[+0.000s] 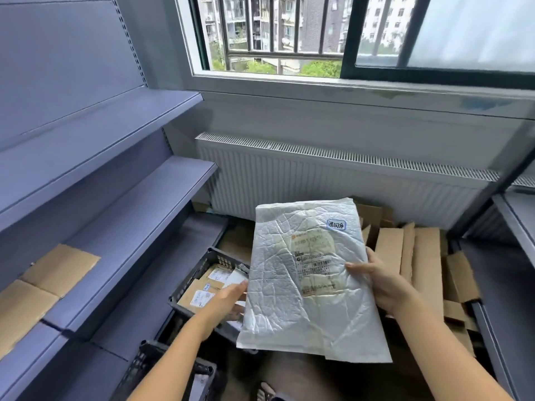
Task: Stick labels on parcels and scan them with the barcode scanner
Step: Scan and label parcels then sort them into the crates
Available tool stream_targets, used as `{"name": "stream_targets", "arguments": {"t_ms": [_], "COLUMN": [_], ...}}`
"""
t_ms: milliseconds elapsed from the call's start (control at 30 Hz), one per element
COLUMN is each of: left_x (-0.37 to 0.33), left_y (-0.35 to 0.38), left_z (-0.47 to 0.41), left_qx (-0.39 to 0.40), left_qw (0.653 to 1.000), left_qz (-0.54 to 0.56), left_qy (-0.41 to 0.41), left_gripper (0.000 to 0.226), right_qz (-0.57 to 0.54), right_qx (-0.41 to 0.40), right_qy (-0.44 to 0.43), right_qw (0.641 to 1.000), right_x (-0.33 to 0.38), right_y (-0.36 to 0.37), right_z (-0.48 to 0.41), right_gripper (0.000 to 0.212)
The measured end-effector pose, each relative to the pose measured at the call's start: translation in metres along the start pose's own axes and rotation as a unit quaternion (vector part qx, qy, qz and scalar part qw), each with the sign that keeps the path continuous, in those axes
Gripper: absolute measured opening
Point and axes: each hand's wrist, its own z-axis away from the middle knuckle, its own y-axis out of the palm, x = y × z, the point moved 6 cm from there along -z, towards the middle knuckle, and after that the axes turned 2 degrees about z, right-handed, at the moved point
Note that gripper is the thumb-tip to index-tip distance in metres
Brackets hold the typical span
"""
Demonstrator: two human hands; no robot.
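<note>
Two hands, one parcel: a white padded mailer (292, 299) held face-up at waist level.
The right hand (379, 282) grips the mailer's right edge, thumb laid across its face, fingers hidden behind; the left hand (228, 299) lies nearly flat, straight fingers meeting the left edge. The mailer bears a worn shipping label (314, 264) and a small blue-bordered sticker (336, 224). Beyond the left hand, a black plastic crate (215, 253) holds labelled cardboard parcels (199, 287); flattened cardboard (425, 256) lies to the right, before a white radiator (318, 180) beneath a barred window (275, 33).
</note>
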Motion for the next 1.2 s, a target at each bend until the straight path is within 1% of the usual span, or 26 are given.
{"name": "stream_targets", "arguments": {"t_ms": [100,200,267,300,367,500,567,600,667,700,733,800,867,900,967,1000,1033,1067,1100,1133,1200], "left_x": [-0.007,-0.008,-0.012,-0.011,-0.012,-0.003,-0.001,-0.001,0.001,0.01,0.016,0.028,0.031,0.033,0.049,0.062,0.077,0.086,0.102,0.113,0.138], "left_y": [0.002,-0.003,-0.006,-0.01,-0.021,-0.041,-0.054,-0.061,-0.07,-0.076,-0.079,-0.085,-0.084,-0.083,-0.082,-0.082,-0.082,-0.083,-0.083,-0.084,-0.087], "left_z": [-0.036,-0.072,-0.085,-0.093,-0.104,-0.117,-0.121,-0.12,-0.115,-0.114,-0.112,-0.109,-0.111,-0.113,-0.116,-0.12,-0.124,-0.128,-0.135,-0.142,-0.166], "left_qx": [0.041,0.081,0.099,0.092,0.058,-0.015,-0.06,-0.086,-0.142,-0.184,-0.214,-0.271,-0.311,-0.328,-0.367,-0.386,-0.398,-0.411,-0.417,-0.418,-0.429], "left_qw": [0.997,0.984,0.973,0.974,0.98,0.977,0.966,0.959,0.945,0.932,0.922,0.899,0.878,0.864,0.828,0.814,0.809,0.804,0.795,0.793,0.781], "left_qz": [0.055,0.158,0.208,0.207,0.19,0.211,0.252,0.269,0.294,0.31,0.319,0.339,0.362,0.379,0.42,0.428,0.423,0.415,0.421,0.42,0.425], "left_qy": [-0.022,-0.03,-0.021,-0.023,-0.031,-0.038,-0.018,-0.01,-0.02,-0.033,-0.045,-0.056,-0.038,-0.041,-0.057,-0.078,-0.093,-0.111,-0.128,-0.142,-0.157], "left_gripper": [0.045,0.062,0.073,0.079,0.083,0.069,0.071,0.069,0.049,0.041,0.04,0.05,0.068,0.078,0.08,0.084,0.091,0.09,0.084,0.079,0.078], "right_qz": [0.013,0.05,0.065,0.069,0.084,0.128,0.15,0.167,0.204,0.223,0.239,0.274,0.312,0.326,0.348,0.359,0.371,0.384,0.398,0.413,0.435], "right_qx": [0.007,0.018,0.021,0.02,0.022,0.042,0.065,0.082,0.109,0.131,0.152,0.188,0.2,0.203,0.198,0.193,0.191,0.192,0.196,0.202,0.199], "right_qy": [0.015,0.034,0.042,0.046,0.056,0.079,0.092,0.099,0.111,0.122,0.135,0.151,0.144,0.144,0.16,0.164,0.175,0.185,0.2,0.214,0.239], "right_qw": [1.0,0.998,0.997,0.996,0.995,0.988,0.982,0.977,0.967,0.958,0.95,0.931,0.918,0.912,0.902,0.898,0.892,0.884,0.873,0.862,0.845], "right_x": [0.019,0.035,0.04,0.042,0.044,0.042,0.039,0.037,0.033,0.03,0.025,0.014,0.006,0.002,-0.013,-0.019,-0.031,-0.041,-0.056,-0.07,-0.103], "right_y": [0.006,0.019,0.026,0.029,0.036,0.058,0.074,0.084,0.103,0.114,0.123,0.139,0.15,0.154,0.16,0.161,0.162,0.163,0.163,0.161,0.153], "right_z": [-0.045,-0.091,-0.116,-0.131,-0.155,-0.197,-0.224,-0.239,-0.263,-0.278,-0.29,-0.315,-0.337,-0.346,-0.36,-0.365,-0.371,-0.377,-0.385,-0.391,-0.408], "right_gripper": [0.067,0.05,0.047,0.046,0.045,0.042,0.04,0.039,0.036,0.032,0.029,0.026,0.025,0.023,0.015,0.015,0.019,0.024,0.028,0.028,0.024]}}
